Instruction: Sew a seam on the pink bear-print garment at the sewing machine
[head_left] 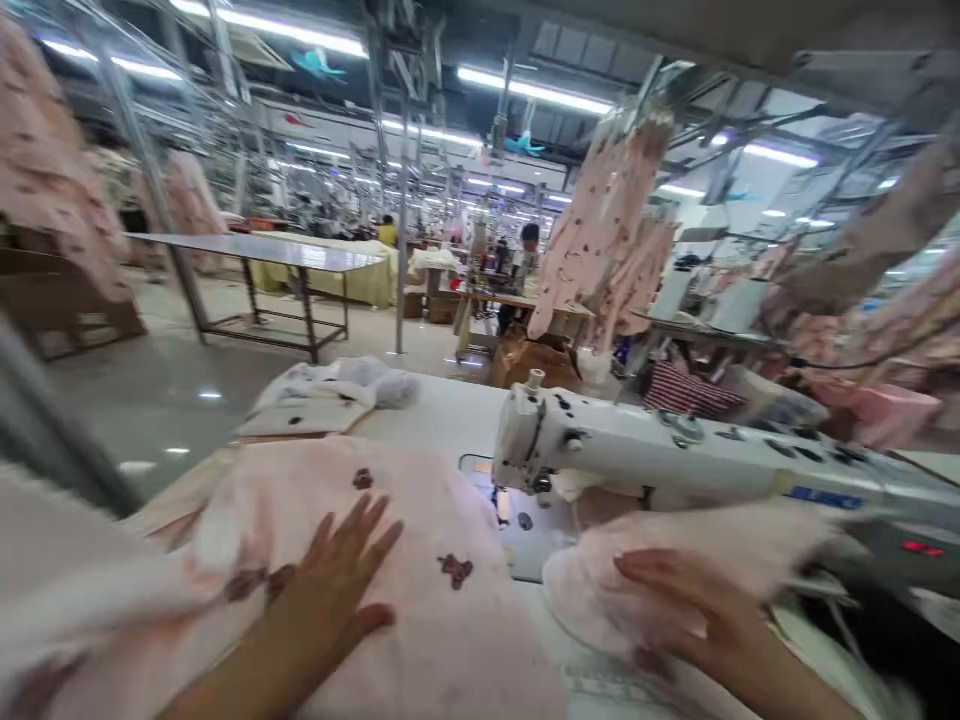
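Our left hand (337,585) flat, fingers spread, pressing pink fleece fabric (420,600) on the worktop (450,415), gripping nothing, sewing machine (675,460) at two o'clock of it, our right hand (697,610) open, palm down on a second fleece piece (675,560) below the machine arm

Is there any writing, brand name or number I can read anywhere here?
None can be read.
Blue label on the sewing machine: too blurred.
Red lit display at the machine's right end: too blurred.
Red sign on the far wall: too small.
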